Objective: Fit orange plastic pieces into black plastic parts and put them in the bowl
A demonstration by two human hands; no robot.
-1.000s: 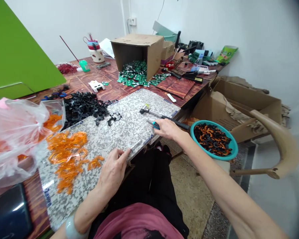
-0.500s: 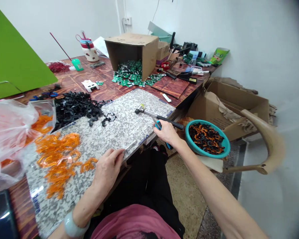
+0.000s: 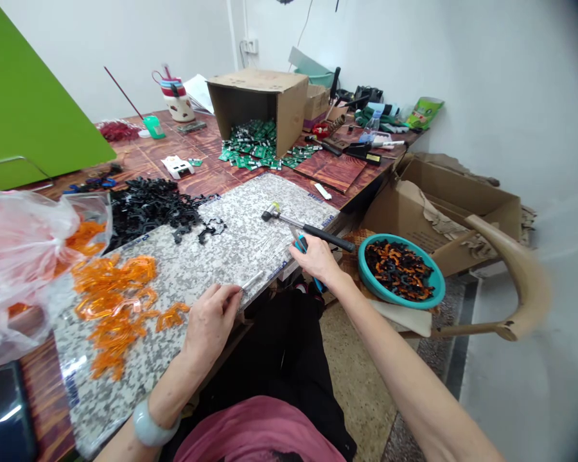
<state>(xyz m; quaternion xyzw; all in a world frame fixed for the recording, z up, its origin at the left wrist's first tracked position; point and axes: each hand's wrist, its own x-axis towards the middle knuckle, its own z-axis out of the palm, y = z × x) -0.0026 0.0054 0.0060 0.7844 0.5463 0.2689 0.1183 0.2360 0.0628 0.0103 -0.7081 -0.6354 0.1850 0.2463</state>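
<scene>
Rod: thin, pale, at near edge of speckled board; one end pokes out of my grip.
Left hand: pinching the rod's other end; same hold as a second ago.
Right hand: wrapped around blue-handled tool, close by hammer; can't tell if touching.
Change: tool tip now angled steeper than a second ago; blue handle shows below the hand, beyond the board edge.
Meaning: I'd judge the tool properly held, both hands occupied, tool and rod apart.
Orange pieces: loose, left on board.
Black pieces: heaped behind them.
Basin: right side, orange and black pieces mixed; no visible change.
Tabletop: cardboard box on its side, green circuit boards spilling out.
</scene>
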